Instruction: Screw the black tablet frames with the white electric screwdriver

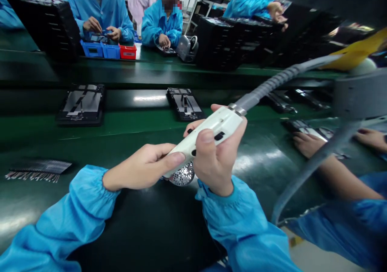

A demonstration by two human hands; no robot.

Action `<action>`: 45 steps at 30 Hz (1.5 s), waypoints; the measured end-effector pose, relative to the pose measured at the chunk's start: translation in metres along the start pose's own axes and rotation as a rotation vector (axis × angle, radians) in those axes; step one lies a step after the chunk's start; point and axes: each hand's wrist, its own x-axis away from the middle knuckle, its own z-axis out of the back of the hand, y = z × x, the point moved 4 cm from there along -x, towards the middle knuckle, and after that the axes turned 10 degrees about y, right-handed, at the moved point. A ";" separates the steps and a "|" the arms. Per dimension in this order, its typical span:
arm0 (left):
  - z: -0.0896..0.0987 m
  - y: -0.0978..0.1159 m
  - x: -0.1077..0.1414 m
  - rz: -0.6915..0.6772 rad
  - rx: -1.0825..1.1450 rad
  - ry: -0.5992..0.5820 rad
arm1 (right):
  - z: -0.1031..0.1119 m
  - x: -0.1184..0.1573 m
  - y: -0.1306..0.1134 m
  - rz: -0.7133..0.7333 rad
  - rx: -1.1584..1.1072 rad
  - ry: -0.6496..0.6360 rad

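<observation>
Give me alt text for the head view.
The person's left hand and right hand grip a white handheld tool, joined to a grey hose, above a green worktop. Beyond lie open black devices; co-workers in blue are opposite.

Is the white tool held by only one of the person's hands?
No, both the left hand and the right hand hold the white tool.

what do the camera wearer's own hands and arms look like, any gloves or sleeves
The left hand and right hand are bare, without gloves. The left sleeve and right sleeve are bright blue, loose and wrinkled, with gathered cuffs at the wrists. No watch or printed marking shows; some fingers are hidden.
</observation>
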 end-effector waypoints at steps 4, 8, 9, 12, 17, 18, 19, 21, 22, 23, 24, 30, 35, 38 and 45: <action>-0.003 0.002 0.000 -0.015 -0.062 -0.029 | 0.000 0.001 -0.001 -0.005 0.015 0.004; -0.002 0.001 0.001 -0.035 -0.026 -0.119 | 0.001 0.003 -0.005 0.034 0.023 -0.010; -0.001 0.000 0.001 -0.054 -0.032 -0.130 | 0.002 0.002 -0.005 0.048 0.032 -0.009; 0.000 -0.002 0.001 -0.105 -0.028 -0.116 | 0.006 -0.002 -0.002 0.070 0.047 -0.029; -0.005 -0.007 0.003 0.013 0.404 -0.233 | 0.009 -0.022 0.006 -0.069 -0.158 -0.213; -0.006 -0.008 0.003 0.030 0.505 -0.262 | 0.009 -0.026 0.008 -0.117 -0.207 -0.235; -0.007 -0.009 0.004 0.043 0.583 -0.270 | 0.009 -0.029 0.010 -0.163 -0.242 -0.248; -0.008 -0.012 0.003 0.080 0.662 -0.238 | 0.009 -0.031 0.015 -0.228 -0.281 -0.230; -0.008 -0.014 0.002 0.099 0.674 -0.207 | 0.009 -0.032 0.016 -0.241 -0.290 -0.200; -0.008 -0.015 0.001 0.114 0.663 -0.167 | 0.010 -0.031 0.018 -0.244 -0.293 -0.159; -0.007 -0.016 0.000 0.122 0.625 -0.116 | 0.011 -0.030 0.019 -0.237 -0.287 -0.115; 0.001 -0.007 0.001 0.100 0.195 0.130 | 0.014 -0.023 0.012 -0.199 -0.186 -0.016; -0.004 -0.004 0.004 0.126 0.144 0.122 | 0.011 -0.024 0.007 -0.298 -0.264 -0.034; -0.008 -0.011 0.003 0.218 0.296 0.092 | 0.005 -0.021 0.005 -0.410 -0.370 -0.174; 0.000 0.002 0.010 -0.030 0.009 0.205 | 0.006 -0.017 0.005 -0.428 -0.317 -0.107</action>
